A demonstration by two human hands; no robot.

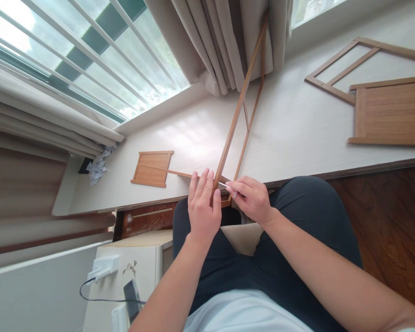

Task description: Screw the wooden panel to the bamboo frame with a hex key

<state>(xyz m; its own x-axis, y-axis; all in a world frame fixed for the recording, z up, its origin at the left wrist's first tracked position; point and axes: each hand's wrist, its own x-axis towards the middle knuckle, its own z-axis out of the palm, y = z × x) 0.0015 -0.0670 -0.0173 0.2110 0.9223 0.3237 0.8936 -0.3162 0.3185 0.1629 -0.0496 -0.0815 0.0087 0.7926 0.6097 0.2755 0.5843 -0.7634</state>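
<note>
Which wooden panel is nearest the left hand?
The smaller-looking panel, left of the left hand, crossed in view by a thin wooden strip; the other panel lies at far right.

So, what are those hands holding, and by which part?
The right hand pinches a thin metal rod by the end farther from the wooden frame. The left hand is at that frame's near end; whether it grips cannot be told.
</note>
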